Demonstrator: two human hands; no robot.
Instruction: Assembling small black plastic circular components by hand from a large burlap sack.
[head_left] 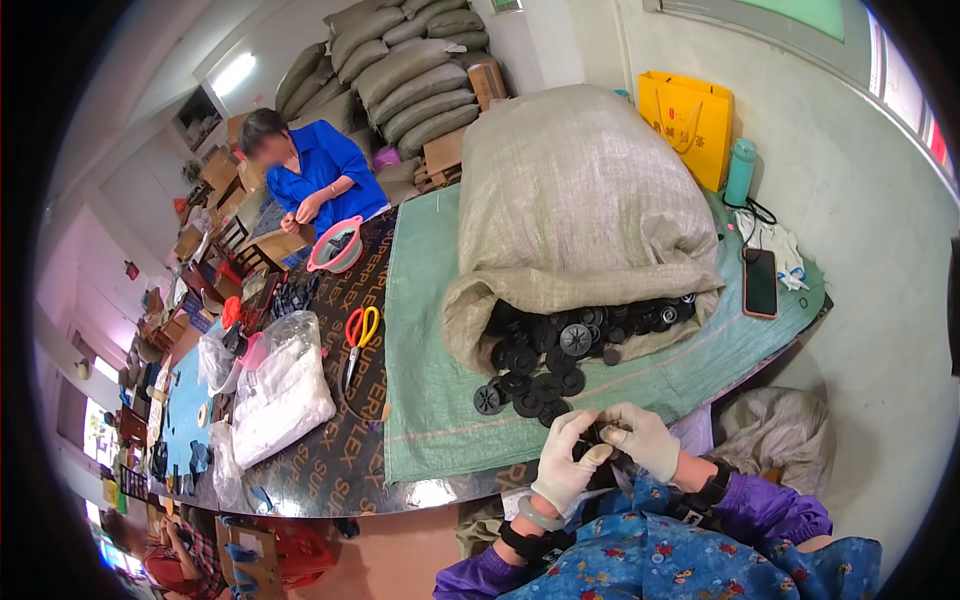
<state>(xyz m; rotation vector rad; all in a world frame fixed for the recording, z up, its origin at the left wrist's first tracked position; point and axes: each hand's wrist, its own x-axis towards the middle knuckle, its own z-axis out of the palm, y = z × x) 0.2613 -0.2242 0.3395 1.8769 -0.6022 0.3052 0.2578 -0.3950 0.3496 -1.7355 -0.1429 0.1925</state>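
Note:
In white gloves, my left hand (566,460) and my right hand (645,440) meet at the table's near edge, fingers closed around a small black piece (598,432). The fingers hide most of it, so its shape is unclear. Just beyond them, black plastic discs (530,388) lie heaped, some ribbed like wheels. They spill from the mouth of a large beige woven sack (590,190), which lies on its side on a green woven sheet (420,400).
Left of the sheet lie scissors (358,340) with red and yellow handles and a white plastic bag (285,400). A phone (760,283), a teal bottle (740,172) and a yellow paper bag (685,125) sit at right. Across the table, a person in blue (335,165) works beside a pink-rimmed colander (337,245).

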